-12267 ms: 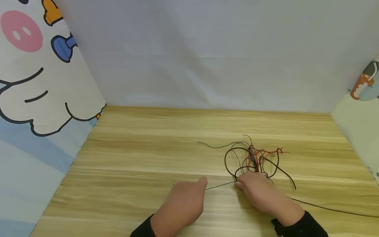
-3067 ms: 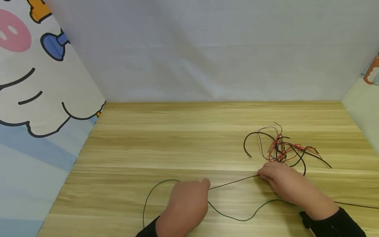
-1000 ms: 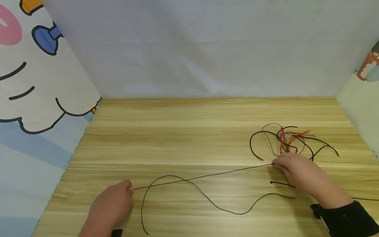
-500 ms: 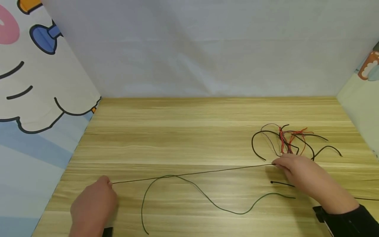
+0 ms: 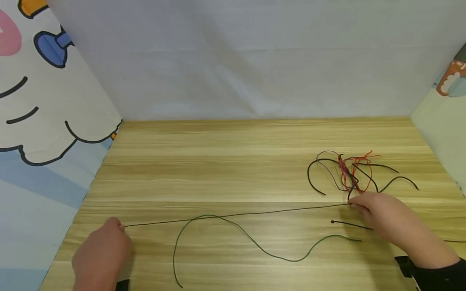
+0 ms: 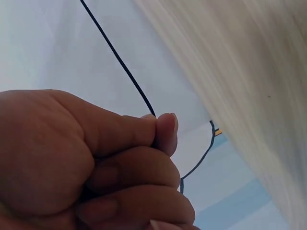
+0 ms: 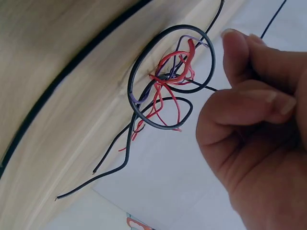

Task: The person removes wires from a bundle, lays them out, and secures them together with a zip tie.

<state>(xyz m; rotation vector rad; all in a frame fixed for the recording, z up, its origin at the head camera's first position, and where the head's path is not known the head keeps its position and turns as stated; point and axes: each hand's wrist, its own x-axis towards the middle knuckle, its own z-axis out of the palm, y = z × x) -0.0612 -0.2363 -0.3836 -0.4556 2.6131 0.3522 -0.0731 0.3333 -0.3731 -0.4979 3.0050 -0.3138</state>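
A thin black cord stretches nearly straight between my two hands, above the table. At the front left, my left hand pinches one end of it between thumb and index finger, the other fingers curled. My right hand pinches the cord farther along, just in front of a tangle of black, red and purple cords. In the right wrist view, a black strand runs from the tangle to the curled fingers; their hold on it is partly hidden. A wavy green cord lies below the stretched one.
A short black cord with a knobbed end lies partly beneath my right forearm. Another dark strand runs off to the right. A white wall closes the wooden table's back, with printed panels at both sides.
My left hand has moved left, drawing out the black cord; my right hand has shifted slightly right. The green cord, first laid beside my hands, now lies free, and the tangle is smaller.
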